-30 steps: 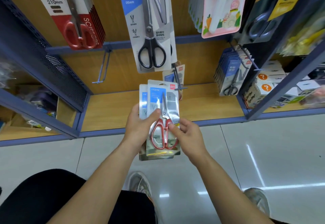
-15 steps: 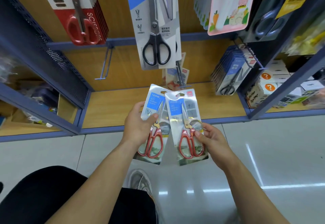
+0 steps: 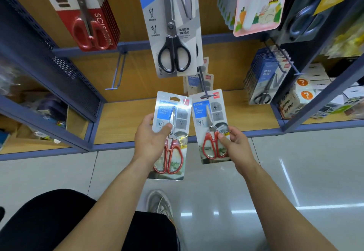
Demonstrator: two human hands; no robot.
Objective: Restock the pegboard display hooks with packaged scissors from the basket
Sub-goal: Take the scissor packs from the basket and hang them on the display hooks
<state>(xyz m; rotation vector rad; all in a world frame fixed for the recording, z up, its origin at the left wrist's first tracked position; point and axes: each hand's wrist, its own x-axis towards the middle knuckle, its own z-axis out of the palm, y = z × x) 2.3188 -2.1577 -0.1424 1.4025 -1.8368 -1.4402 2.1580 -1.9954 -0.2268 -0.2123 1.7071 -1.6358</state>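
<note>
Two upright red-handled scissors packs [image 3: 171, 132] [image 3: 211, 126]

Both bare forearms are angling forward and inward. The left hand [image 3: 150, 139] is gripping the left scissors pack [image 3: 177, 117], thumb across its front. The right hand [image 3: 237, 144] is pinching the right scissors pack [image 3: 208, 111] at its side.

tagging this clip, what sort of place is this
Most likely a shop's stationery aisle: carded black-handled scissors hang in stacks, an empty hook juts from the back panel, and boxed goods fill the right shelf.
</note>
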